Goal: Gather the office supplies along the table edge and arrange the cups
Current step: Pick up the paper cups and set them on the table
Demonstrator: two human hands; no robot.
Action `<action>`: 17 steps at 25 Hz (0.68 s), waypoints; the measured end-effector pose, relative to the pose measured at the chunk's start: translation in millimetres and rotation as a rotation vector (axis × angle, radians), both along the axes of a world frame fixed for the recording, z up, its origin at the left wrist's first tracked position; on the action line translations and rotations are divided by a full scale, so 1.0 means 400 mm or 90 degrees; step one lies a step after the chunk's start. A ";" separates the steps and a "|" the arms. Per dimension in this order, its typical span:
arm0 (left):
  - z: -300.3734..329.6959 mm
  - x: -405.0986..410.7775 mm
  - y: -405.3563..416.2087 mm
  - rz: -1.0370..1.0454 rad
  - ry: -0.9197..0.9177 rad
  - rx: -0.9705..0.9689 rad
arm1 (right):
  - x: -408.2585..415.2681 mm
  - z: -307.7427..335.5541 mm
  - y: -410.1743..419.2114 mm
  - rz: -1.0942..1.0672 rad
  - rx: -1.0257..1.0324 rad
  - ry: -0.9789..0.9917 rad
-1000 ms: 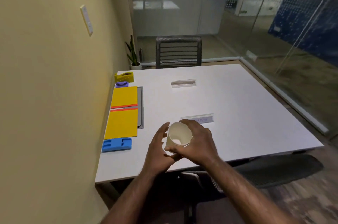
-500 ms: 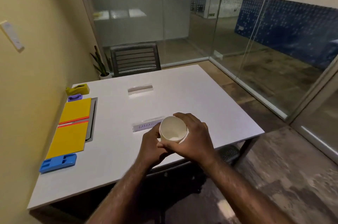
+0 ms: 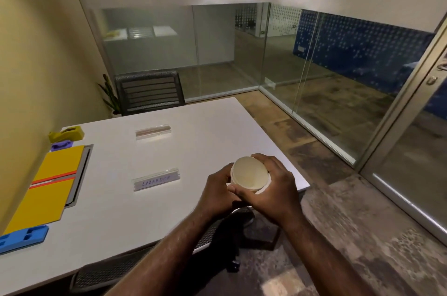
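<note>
Both hands carried the cup [image 3: 249,176] rightward to the table's corner.

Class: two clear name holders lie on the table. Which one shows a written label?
The nearer name holder, left of the hands; it reads "LABRADOR". The farther holder shows no legible writing.

Both forearms reach forward; left hand [image 3: 216,195] and right hand [image 3: 273,193] curl round one cup [image 3: 249,177], thumbs near.

Cream cup [image 3: 249,176], yellow pads [image 3: 52,183] with orange stripes, white table [image 3: 150,203].
</note>
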State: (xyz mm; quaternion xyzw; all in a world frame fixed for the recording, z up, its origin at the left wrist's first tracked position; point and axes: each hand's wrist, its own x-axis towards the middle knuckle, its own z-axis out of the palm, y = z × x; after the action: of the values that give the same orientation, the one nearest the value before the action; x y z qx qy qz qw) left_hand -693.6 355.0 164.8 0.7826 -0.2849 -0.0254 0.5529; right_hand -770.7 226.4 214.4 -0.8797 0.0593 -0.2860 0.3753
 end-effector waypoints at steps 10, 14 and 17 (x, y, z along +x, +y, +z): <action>-0.075 0.167 -0.137 0.024 0.016 0.023 | 0.176 -0.044 -0.153 0.037 0.004 0.027; -0.117 0.263 -0.104 0.105 0.046 0.040 | 0.322 -0.052 -0.157 0.102 0.019 0.047; -0.137 0.319 -0.058 0.164 0.070 0.053 | 0.414 -0.051 -0.147 0.156 0.054 0.040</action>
State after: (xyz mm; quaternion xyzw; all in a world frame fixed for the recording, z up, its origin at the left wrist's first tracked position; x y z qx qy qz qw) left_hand -565.8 331.6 110.2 0.8324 -0.1502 -0.0088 0.5334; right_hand -605.0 167.5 194.1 -0.8724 -0.0248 -0.2072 0.4420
